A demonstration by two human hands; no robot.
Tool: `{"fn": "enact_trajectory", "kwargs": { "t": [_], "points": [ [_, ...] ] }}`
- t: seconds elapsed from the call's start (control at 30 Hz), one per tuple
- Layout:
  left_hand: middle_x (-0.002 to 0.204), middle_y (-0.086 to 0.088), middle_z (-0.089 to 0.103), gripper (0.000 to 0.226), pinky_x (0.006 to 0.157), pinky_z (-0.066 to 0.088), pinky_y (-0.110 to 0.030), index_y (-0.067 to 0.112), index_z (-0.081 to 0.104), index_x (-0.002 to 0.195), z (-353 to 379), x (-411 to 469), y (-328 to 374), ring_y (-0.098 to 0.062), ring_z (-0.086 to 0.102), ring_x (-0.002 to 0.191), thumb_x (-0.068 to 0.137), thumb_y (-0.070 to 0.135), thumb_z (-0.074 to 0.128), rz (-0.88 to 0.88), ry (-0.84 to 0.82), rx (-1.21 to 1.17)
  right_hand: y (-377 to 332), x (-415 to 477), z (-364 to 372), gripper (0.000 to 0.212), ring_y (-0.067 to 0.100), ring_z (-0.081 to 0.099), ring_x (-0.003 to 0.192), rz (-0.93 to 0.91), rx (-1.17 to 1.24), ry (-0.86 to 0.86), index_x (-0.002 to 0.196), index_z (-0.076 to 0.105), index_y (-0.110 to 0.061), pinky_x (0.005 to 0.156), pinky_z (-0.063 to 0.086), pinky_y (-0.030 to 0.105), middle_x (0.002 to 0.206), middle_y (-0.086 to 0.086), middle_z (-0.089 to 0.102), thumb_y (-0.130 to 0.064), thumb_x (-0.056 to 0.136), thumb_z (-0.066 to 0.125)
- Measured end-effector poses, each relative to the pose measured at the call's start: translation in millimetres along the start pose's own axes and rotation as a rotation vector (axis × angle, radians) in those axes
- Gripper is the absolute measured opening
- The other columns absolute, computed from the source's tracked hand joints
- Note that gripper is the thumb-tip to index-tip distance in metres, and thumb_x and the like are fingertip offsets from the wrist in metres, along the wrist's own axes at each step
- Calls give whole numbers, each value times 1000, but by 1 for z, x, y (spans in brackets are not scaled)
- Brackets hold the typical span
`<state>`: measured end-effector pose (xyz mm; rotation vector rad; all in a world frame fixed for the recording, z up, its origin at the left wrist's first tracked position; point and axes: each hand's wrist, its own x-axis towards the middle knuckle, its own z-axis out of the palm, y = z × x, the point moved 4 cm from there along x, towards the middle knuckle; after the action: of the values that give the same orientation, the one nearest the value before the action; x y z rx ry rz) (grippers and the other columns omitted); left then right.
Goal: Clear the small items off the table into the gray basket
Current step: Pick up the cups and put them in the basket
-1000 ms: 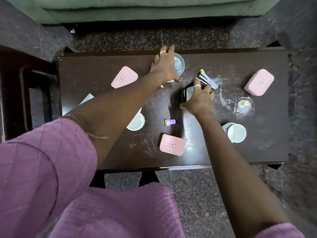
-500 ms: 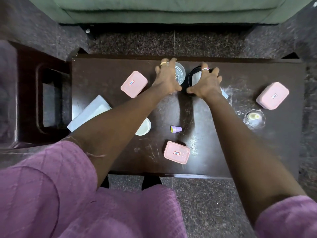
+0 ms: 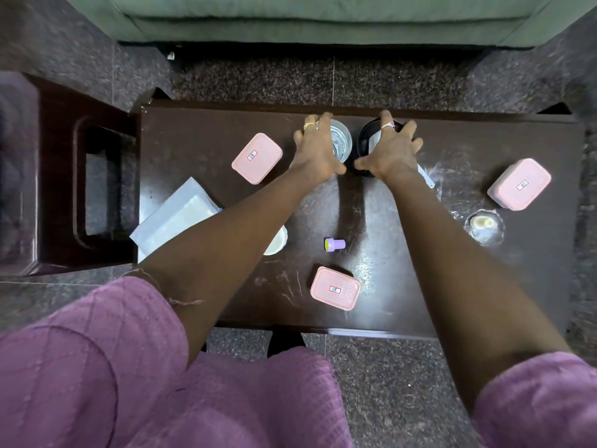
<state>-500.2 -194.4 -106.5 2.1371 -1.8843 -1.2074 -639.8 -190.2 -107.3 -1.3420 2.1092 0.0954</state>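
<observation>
Dark wooden table (image 3: pixel 200 130) is bearing both hands: left hand (image 3: pixel 318 148) is gripping a clear glass (image 3: pixel 341 140), right hand (image 3: pixel 392 151) is clasping a black bowl (image 3: pixel 364 142).

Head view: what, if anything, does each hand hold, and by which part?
The left hand grips the clear glass round its side. The right hand clasps the black bowl from above, over its rim.
</observation>
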Motion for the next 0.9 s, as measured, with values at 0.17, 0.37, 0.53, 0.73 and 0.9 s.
{"fn": "enact_trajectory", "kwargs": {
  "t": [0.17,0.37,0.53,0.73,0.9],
  "points": [
    [145,-7,27,102,105,35,-39,15,24,142,0,2,0,-33,30,129,59,18,84,10,-1,17,1,-1,2,105,40,28,125,-4,-23,7,146,12,-30,98,40,46,142,14,20,-28,66,80],
    [145,-7,28,101,103,36,-37,15,25,141,1,4,1,-32,32,127,59,18,83,0,18,-2,2,-4,8,103,40,26,127,6,5,23,145,15,-30,97,40,46,145,14,18,-28,66,80],
    [145,-8,28,101,104,35,-38,15,25,142,2,5,-1,-33,31,127,60,19,83,14,20,3,4,-4,9,101,38,26,127,14,19,37,145,16,-32,95,41,48,145,13,19,-27,67,80],
    [151,-10,20,106,109,30,-40,15,17,146,4,3,-6,-35,26,134,63,19,82,43,16,-37,4,-12,10,109,39,28,127,-11,-21,47,146,5,-39,96,41,46,150,12,15,-30,67,80],
    [153,-16,15,115,118,18,-41,11,12,147,2,-14,-21,-33,19,142,60,30,84,54,102,-34,5,-44,15,112,41,28,130,-87,-143,277,146,6,-36,100,38,45,153,17,14,-40,62,81]
  ]
}}
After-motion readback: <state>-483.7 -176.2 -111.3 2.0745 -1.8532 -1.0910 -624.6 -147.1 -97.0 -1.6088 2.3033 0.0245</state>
